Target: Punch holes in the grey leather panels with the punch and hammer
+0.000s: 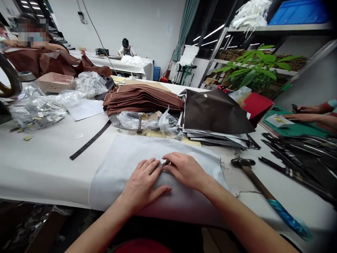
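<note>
Both hands, left hand (pixel 142 182) and right hand (pixel 185 170), press flat on the pale grey fabric sheet (pixel 123 154), fingertips pinching a small silvery metal fitting (pixel 165 163) between them.

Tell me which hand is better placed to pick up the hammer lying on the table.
Right, probably. The hammer lies right of the right hand; the left hand would have to cross over it.

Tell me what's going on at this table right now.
A person has both hands on a pale grey sheet spread over the table's near edge. The left hand lies flat while the right hand meets it at a small metal piece pinched between the fingertips. A hammer lies to the right, a stack of brown pieces behind. Another person's arms rest at far right.
</note>
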The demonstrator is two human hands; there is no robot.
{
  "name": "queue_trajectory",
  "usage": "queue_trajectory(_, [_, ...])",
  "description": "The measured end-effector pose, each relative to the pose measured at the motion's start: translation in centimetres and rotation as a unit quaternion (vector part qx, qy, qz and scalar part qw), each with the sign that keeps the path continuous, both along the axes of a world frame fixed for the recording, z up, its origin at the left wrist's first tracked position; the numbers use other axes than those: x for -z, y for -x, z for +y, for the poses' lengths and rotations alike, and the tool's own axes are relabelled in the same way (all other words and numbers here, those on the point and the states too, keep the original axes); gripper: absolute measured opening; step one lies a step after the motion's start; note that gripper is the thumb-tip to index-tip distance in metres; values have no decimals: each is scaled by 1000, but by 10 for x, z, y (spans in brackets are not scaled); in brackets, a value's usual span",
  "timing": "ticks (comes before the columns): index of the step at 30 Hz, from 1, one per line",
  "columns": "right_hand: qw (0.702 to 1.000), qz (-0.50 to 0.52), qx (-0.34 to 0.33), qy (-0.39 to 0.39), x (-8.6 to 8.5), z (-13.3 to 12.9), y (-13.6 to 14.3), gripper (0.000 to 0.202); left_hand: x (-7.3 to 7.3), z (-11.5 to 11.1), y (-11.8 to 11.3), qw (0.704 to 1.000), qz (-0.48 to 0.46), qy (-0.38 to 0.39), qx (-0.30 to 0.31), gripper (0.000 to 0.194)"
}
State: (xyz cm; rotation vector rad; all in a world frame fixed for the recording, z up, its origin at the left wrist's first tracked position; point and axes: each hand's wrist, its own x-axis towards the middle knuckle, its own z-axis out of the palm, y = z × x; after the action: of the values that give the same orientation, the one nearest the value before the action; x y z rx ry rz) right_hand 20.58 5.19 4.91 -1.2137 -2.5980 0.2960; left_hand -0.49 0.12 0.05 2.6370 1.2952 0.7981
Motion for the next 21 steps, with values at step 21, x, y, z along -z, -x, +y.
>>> queue_trajectory(21, [978, 205, -10, 45, 30, 6, -10, 21, 2, 1, 1, 1000, 17, -2, 6, 60])
